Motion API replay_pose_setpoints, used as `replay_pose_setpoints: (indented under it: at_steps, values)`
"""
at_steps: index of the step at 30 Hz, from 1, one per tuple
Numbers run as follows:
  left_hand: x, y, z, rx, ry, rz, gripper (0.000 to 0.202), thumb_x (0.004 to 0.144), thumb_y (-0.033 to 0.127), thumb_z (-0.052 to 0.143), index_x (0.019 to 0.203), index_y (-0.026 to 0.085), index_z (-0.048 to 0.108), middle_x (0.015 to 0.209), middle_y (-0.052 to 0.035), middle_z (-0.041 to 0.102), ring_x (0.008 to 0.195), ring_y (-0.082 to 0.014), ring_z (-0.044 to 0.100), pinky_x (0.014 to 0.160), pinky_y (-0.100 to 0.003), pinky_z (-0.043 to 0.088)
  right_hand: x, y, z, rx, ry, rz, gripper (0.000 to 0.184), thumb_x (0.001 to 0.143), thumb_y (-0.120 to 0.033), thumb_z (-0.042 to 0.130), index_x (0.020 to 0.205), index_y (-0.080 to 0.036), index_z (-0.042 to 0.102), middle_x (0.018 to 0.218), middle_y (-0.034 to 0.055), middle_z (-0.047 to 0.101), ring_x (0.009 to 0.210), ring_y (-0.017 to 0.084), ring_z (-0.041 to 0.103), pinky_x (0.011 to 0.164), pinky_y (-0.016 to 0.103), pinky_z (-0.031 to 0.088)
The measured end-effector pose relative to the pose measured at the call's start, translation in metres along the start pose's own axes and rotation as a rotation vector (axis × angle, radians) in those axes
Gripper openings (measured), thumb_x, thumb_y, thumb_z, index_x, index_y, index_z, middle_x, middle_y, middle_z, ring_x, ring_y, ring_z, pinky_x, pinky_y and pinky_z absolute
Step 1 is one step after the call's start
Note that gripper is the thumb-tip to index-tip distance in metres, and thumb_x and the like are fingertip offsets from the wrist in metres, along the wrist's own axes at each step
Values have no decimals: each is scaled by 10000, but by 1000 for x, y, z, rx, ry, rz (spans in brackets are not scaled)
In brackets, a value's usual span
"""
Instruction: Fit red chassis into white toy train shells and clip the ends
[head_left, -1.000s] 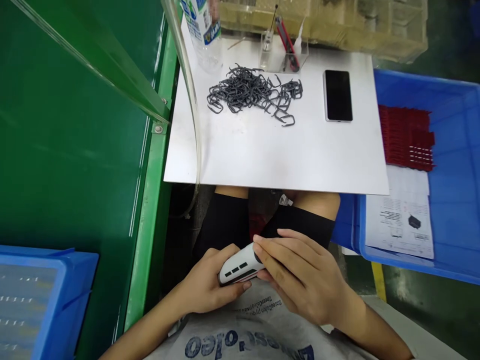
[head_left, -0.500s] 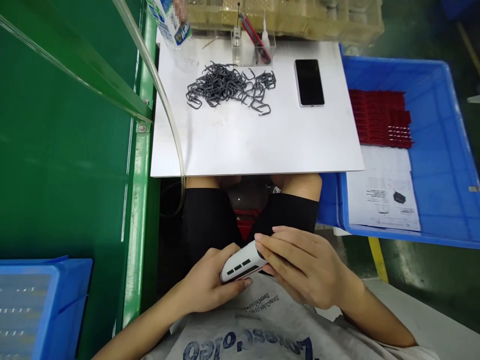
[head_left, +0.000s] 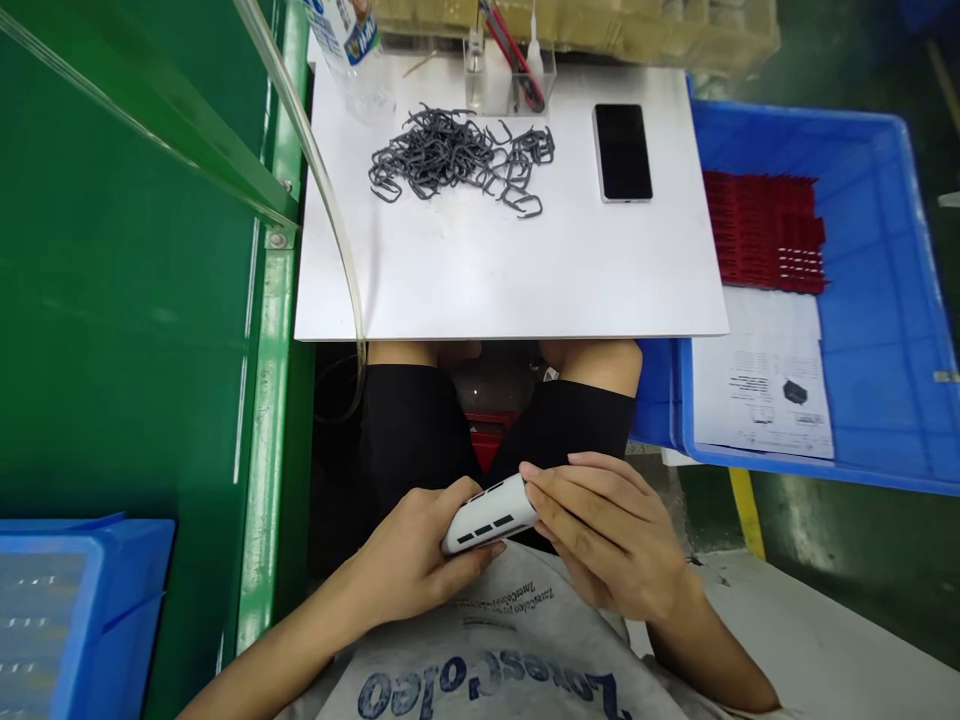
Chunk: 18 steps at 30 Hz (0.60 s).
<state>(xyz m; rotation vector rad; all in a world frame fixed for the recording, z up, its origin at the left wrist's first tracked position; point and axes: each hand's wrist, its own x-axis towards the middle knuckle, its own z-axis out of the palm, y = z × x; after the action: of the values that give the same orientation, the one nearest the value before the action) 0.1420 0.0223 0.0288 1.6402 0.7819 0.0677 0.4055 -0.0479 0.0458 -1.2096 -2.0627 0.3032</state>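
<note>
Over my lap I hold a white device housing (head_left: pixel 491 515) with rounded edges and dark slots along its side. My left hand (head_left: pixel 420 545) grips its left end, thumb below and fingers behind. At the other end, the fingers of my right hand (head_left: pixel 607 530) close over the corner; whether a small part is pinched there is hidden. On the white table (head_left: pixel 480 280) beyond lies a pile of dark grey bent clip-like pieces (head_left: pixel 442 150).
A black-screened phone (head_left: pixel 622 152) lies right of the pile. Behind stand a clear holder (head_left: pixel 506 90) with tools and a plastic bottle (head_left: pixel 352 60). A blue bin (head_left: pixel 877 300) at right holds red parts (head_left: pixel 765 230) and a printed sheet (head_left: pixel 761 380). A clear hose (head_left: pixel 330 190) hangs at left.
The white housing has turned slightly in my hands, so its slotted side sits at a different angle. Both hands keep their hold. The view has shifted a little.
</note>
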Motion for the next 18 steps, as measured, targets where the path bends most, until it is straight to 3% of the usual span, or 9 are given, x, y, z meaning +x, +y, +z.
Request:
replay_pose_setpoints:
  at_steps: [3,5,8,10,13,16,18]
  values:
    - [0,-6,1,95,15,-10,153,1052,371,673,1088,233,616,844,19,699,643,-157,596,597,-282,376,-1,11,-1,6,-27,-93,652,1039,-73,691,1675,-172,588,1469,124,791,1175,272,858,980,461,769]
    - [1,-10,4,115,30,0,159,1060,378,666,1095,236,603,840,21,700,627,-155,593,589,-278,376,0,12,6,51,43,-81,673,1023,-82,730,1676,-148,580,1428,143,815,1191,287,856,944,458,779]
    - [2,-12,9,104,78,16,177,1082,403,651,1079,241,579,809,32,680,601,-150,582,581,-271,376,2,8,18,150,150,90,613,1022,-75,735,1610,-229,654,1365,110,852,1166,285,858,1056,531,736]
    - [4,-10,8,110,92,9,181,1089,410,651,1098,239,590,830,25,694,618,-157,603,591,-272,382,5,7,21,272,153,229,525,1047,-162,768,1554,-277,692,1351,92,859,1192,285,843,1163,577,670]
    - [4,-7,-6,103,26,-42,235,1081,438,687,1206,246,635,912,6,747,699,-182,668,633,-278,423,11,14,17,474,81,321,546,1065,-351,823,1581,-267,666,1364,108,843,1257,278,810,1131,486,676]
    - [-2,-10,-33,2,-39,-67,717,889,627,897,1463,286,637,1207,-80,804,967,-283,768,775,-334,564,16,31,14,632,45,315,462,1053,-365,849,1494,-282,741,1267,78,867,1137,230,831,1010,360,690]
    - [-10,-15,-52,-84,62,-79,961,732,751,965,1520,301,649,1289,-131,789,1068,-354,770,827,-403,618,17,43,20,813,131,396,390,1034,-383,874,1400,-276,792,1211,70,872,1062,206,835,954,312,681]
